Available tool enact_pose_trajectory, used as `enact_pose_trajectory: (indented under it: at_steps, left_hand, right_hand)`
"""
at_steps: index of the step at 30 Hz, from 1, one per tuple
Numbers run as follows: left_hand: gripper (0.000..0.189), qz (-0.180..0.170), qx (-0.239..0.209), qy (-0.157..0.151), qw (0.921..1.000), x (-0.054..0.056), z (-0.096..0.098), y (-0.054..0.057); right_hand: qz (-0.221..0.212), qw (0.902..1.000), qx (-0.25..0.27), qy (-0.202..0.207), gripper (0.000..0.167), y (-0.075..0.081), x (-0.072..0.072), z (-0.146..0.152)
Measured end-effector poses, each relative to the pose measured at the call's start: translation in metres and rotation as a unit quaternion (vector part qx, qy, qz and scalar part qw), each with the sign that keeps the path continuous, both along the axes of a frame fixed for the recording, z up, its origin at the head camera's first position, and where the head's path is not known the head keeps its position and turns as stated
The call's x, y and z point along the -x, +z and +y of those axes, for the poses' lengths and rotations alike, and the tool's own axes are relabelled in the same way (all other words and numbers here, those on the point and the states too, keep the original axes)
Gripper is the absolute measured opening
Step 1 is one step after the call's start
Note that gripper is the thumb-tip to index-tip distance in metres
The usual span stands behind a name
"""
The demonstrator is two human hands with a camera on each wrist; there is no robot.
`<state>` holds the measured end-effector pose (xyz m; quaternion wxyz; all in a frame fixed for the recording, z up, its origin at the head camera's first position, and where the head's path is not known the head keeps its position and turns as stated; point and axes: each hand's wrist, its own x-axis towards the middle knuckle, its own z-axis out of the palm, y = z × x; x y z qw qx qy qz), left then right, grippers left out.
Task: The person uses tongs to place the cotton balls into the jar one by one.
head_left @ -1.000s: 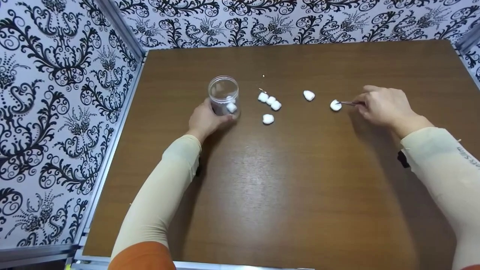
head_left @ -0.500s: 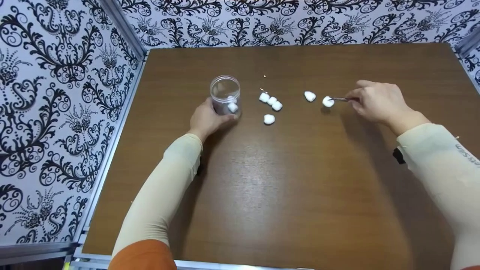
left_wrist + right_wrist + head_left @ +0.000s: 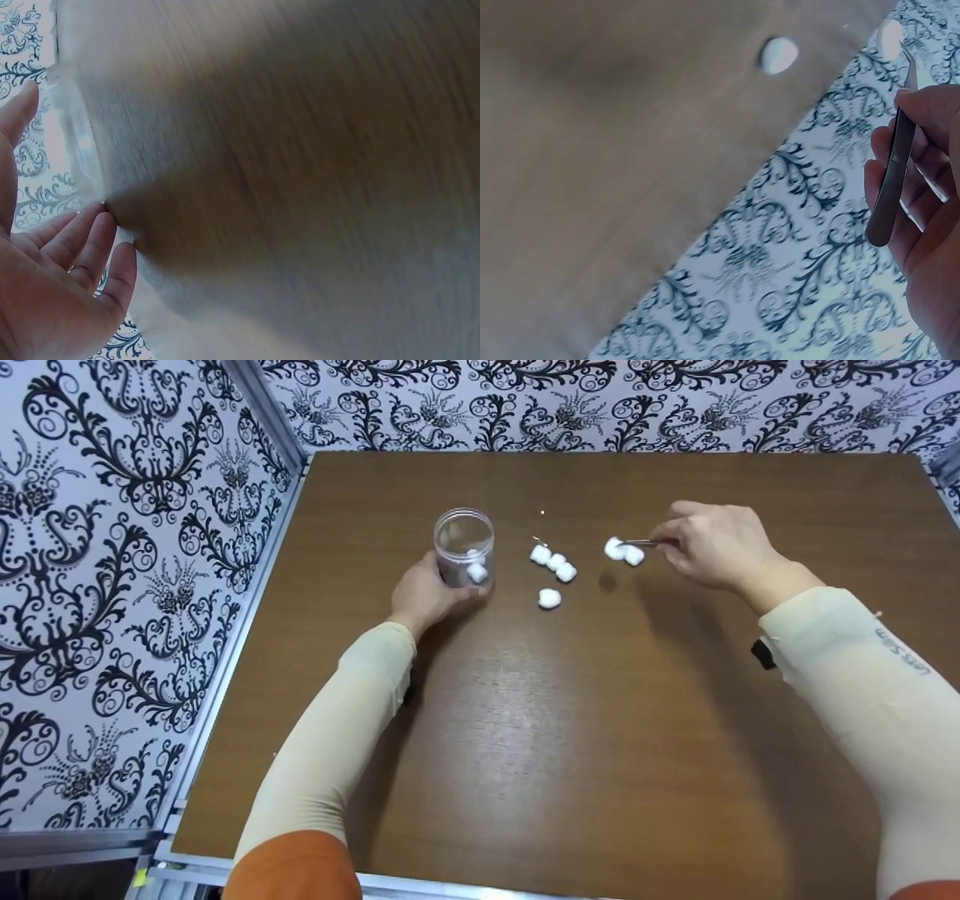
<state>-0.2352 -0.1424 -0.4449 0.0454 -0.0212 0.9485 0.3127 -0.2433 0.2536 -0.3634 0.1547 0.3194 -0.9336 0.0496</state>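
Observation:
My left hand [image 3: 429, 594] holds a clear plastic jar [image 3: 463, 534] by its lower part, thumb on one side and fingers on the other. White cotton balls [image 3: 477, 573] lie inside the jar. My right hand [image 3: 712, 544] pinches metal tweezers [image 3: 894, 176] between thumb and fingers. A cotton ball [image 3: 614, 547] is caught in their bent tips [image 3: 907, 52], raised off the table with its shadow below. Just behind it in the head view lies another cotton ball [image 3: 634, 556]; the right wrist view shows one cotton ball [image 3: 780, 55] on the table, apart from the held one.
Three cotton balls [image 3: 556, 562] lie in a touching row right of the jar, with a single cotton ball [image 3: 550, 598] nearer me. Tiny white bits [image 3: 540, 541] lie behind the row. Patterned walls [image 3: 450, 412] border the brown table [image 3: 510, 735] at the back and left.
My right hand has lifted the cotton ball with the tweezers and carried it leftward, up to the other cotton ball. The left hand stays on the jar; the head view has shifted slightly.

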Motion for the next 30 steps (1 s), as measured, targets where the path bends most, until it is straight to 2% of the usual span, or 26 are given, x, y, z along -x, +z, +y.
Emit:
enact_pose_trajectory:
  at_steps: [7,14,20,30]
  left_hand:
    - [0.082,0.002,0.002,-0.002,1.0,0.002,0.002,0.001]
    - [0.089,-0.003,0.011,0.006,0.9999,0.001,0.002,0.0]
    - [0.086,-0.003,0.011,0.006,0.9999,0.0,0.001,0.0]
    - [0.084,-0.003,0.008,0.003,1.0,0.0,0.0,0.001]
  right_hand:
    - [0.004,0.9995,0.012,0.029,0.015,0.014,0.007,-0.035]
    - [-0.014,0.9988,0.009,0.045,0.018,0.031,0.014,-0.073]
    - [-0.01,0.9973,0.024,0.069,0.018,0.035,0.019,-0.1]
    - [-0.016,0.9964,0.045,0.07,0.019,0.04,0.028,-0.128]
